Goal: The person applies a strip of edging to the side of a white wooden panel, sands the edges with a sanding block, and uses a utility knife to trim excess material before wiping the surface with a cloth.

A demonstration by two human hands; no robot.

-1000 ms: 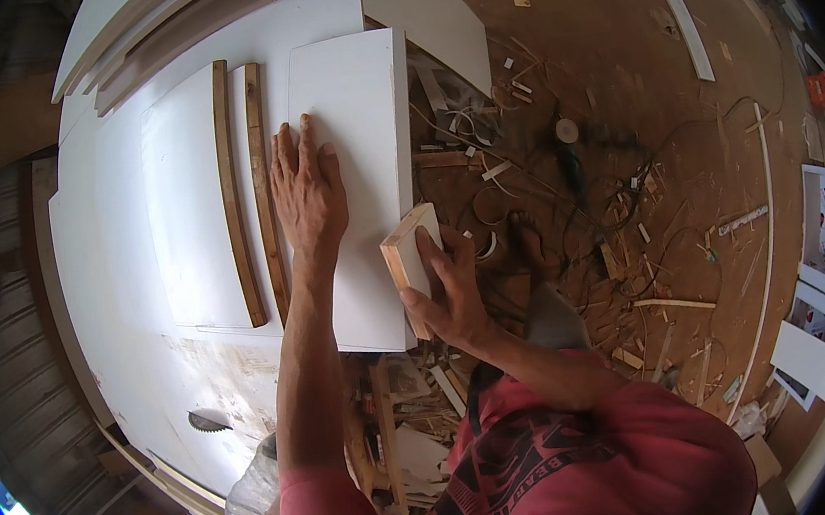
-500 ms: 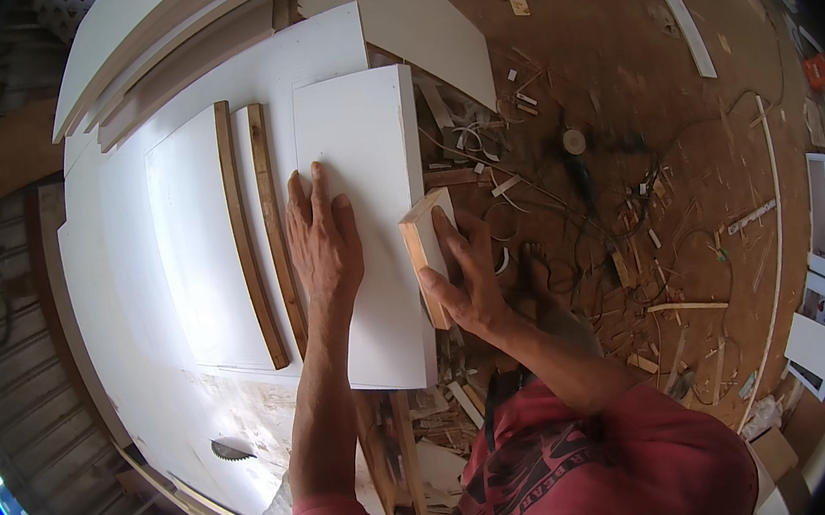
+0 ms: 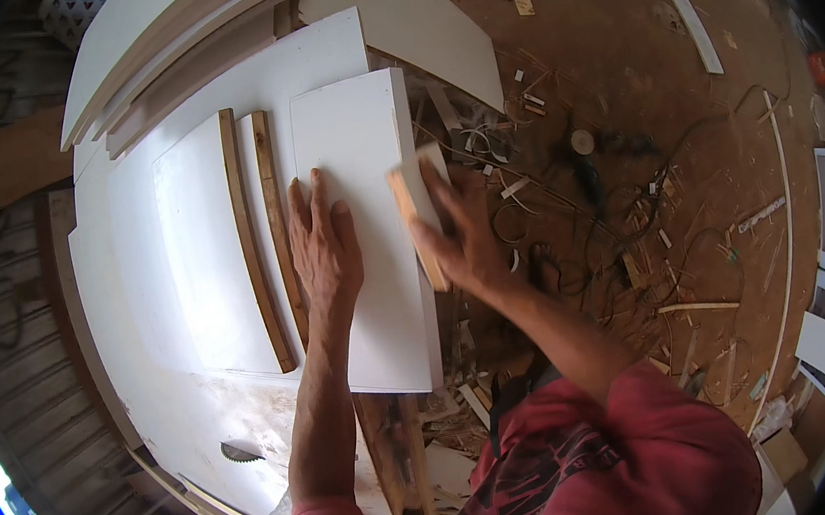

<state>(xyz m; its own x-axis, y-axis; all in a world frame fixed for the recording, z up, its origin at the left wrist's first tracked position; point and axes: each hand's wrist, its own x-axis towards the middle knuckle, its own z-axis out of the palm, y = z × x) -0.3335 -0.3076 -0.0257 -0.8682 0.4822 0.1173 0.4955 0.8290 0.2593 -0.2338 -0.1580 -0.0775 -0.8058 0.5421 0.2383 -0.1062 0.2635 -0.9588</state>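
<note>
A narrow white panel (image 3: 388,310) lies along the right edge of the large white worktop. My left hand (image 3: 327,246) rests flat on it with the fingers stretched forward. In my right hand (image 3: 466,237) is a rectangular wooden block (image 3: 419,229), gripped between thumb and fingers. Slightly blurred, the block is at the panel's right long edge; its underside is hidden, so I cannot tell what covers it. Two wooden strips, a longer one (image 3: 255,244) and another (image 3: 270,197), lie left of my left hand on the white worktop (image 3: 139,286).
Stacked white boards (image 3: 179,41) stand at the far left of the worktop. A toothed circular saw blade (image 3: 240,452) shows near its front. Offcuts, cables and a dark power tool (image 3: 587,179) litter the brown floor (image 3: 602,47) on the right.
My right hand has slid the wooden block away from me along the panel's right edge. My left hand stays in place on the panel. The whole view has shifted slightly.
</note>
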